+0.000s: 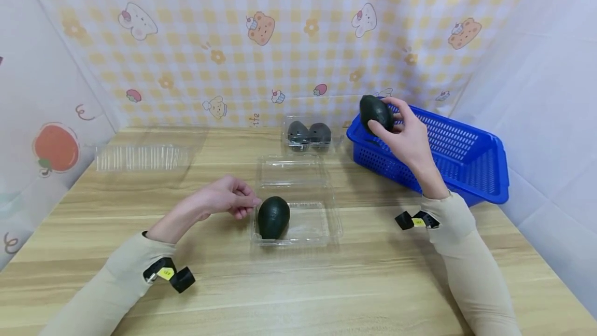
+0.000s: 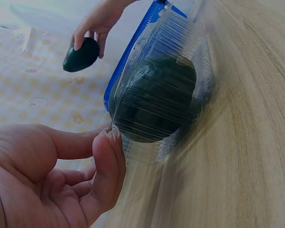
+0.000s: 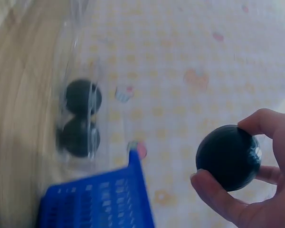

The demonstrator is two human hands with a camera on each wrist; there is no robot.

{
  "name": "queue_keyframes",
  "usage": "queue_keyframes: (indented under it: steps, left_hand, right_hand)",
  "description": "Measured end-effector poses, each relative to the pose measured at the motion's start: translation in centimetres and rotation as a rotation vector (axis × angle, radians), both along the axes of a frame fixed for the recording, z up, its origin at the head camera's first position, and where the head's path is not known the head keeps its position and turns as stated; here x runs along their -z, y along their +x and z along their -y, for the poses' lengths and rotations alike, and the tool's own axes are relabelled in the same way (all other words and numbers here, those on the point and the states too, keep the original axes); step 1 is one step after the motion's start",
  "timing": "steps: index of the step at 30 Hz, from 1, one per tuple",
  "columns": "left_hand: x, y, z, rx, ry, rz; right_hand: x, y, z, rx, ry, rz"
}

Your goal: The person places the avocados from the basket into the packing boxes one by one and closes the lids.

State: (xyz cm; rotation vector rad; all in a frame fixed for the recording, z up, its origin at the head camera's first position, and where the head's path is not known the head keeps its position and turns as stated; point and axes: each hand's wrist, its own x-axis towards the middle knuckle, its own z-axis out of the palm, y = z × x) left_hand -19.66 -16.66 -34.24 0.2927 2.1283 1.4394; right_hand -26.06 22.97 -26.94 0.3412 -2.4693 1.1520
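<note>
In the head view my right hand (image 1: 408, 131) grips a dark green avocado (image 1: 374, 111) above the left end of a blue plastic basket (image 1: 480, 165). The right wrist view shows thumb and fingers around that avocado (image 3: 228, 156). My left hand (image 1: 228, 198) pinches the left rim of an open clear plastic clamshell box (image 1: 310, 222), its thumb and fingertips meeting at the edge in the left wrist view. Inside the box, on the left side, lies another avocado (image 1: 273, 217); the right side of the box holds nothing. The lid (image 1: 291, 170) is folded back, away from me.
Behind the open box stands a clear box (image 1: 305, 121) with two dark avocados (image 1: 320, 134) in it. Another clear plastic container (image 1: 142, 157) lies at the back left of the wooden table (image 1: 280, 289). A patterned cloth (image 1: 289, 40) hangs along the back.
</note>
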Motion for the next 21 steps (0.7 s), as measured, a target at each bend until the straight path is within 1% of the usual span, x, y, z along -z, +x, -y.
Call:
queue_keyframes:
  steps: [7,13,15,21]
  left_hand:
    - [0.1,0.0,0.0,0.008,0.016,0.000]
    - [0.2,0.0,0.0,0.018,0.017,-0.005]
    - [0.2,0.0,0.0,0.011,0.016,-0.002]
    - [0.3,-0.1,0.0,0.017,0.023,-0.011]
  right_hand:
    - [-0.5,2.1,2.2,-0.086,0.060,0.035]
    - [-0.4,3.3,3.4,-0.166,0.129,0.045]
    - [-0.4,3.7,3.8,-0.180,0.157,0.057]
    - [0.0,4.9,4.9,-0.233,0.229,0.106]
